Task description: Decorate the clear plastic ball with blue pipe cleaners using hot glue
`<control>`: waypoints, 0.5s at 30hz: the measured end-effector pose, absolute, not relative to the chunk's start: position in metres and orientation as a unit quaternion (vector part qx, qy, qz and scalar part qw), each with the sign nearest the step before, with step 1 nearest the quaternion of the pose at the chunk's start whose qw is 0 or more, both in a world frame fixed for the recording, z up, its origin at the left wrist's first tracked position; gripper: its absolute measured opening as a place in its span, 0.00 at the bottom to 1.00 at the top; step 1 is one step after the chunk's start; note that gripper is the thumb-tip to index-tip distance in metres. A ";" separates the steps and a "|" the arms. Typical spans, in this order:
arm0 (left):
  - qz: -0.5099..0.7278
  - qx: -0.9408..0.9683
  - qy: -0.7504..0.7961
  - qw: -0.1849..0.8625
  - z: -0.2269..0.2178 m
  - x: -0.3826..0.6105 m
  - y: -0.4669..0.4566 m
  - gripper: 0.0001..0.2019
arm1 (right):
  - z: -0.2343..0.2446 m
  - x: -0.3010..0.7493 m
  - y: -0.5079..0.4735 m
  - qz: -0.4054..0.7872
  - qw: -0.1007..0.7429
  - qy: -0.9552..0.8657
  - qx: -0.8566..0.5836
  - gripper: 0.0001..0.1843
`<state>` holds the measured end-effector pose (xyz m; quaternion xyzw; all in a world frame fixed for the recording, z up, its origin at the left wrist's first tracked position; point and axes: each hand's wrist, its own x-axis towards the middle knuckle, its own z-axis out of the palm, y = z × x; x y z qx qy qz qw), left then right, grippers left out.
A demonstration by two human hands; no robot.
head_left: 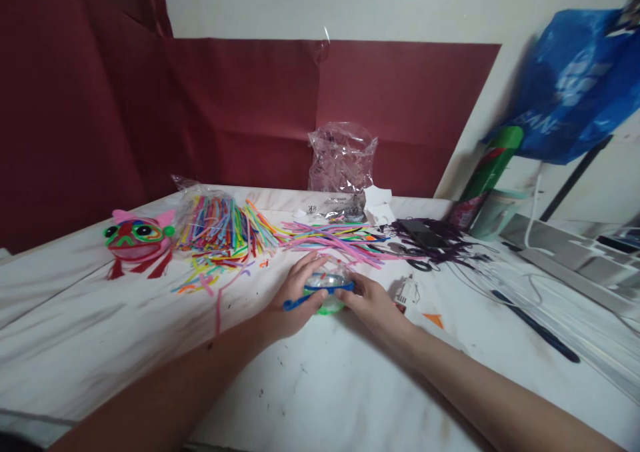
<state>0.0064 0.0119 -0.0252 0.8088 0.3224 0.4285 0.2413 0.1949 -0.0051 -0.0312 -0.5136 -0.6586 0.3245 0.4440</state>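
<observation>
Between my two hands is a round clear plastic container [327,279] with green [330,307] around its lower part. A blue pipe cleaner [343,286] runs around its side, and its loose end sticks out to the left past my fingers. My left hand [299,297] curls around the left side, thumb pressed to the blue strip. From the right, my right hand [369,300] grips the container, its thumb also at the blue strip. The container's far side is partly hidden by glare and my fingers.
Behind my hands lie loose pipe cleaners [335,239] and a bag of pipe cleaners [213,222]. A decorated pink and red animal face [140,239] stands at left. To the right are a glue gun [407,290], black scissors [420,264], a phone [425,233] and a dark pen-like stick [537,327].
</observation>
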 end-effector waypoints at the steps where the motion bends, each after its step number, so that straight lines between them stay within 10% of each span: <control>1: 0.430 0.809 0.321 0.241 -0.026 0.006 0.012 0.26 | -0.032 0.195 -0.005 0.317 0.442 -0.664 -0.513 0.14; 9: 0.452 0.793 0.317 0.257 -0.031 0.002 0.024 0.26 | -0.025 0.195 -0.005 0.426 0.469 -0.597 -0.492 0.30; 15: 0.461 0.776 0.295 0.314 -0.031 -0.004 0.033 0.27 | -0.023 0.201 -0.001 0.516 0.535 -0.450 -0.495 0.23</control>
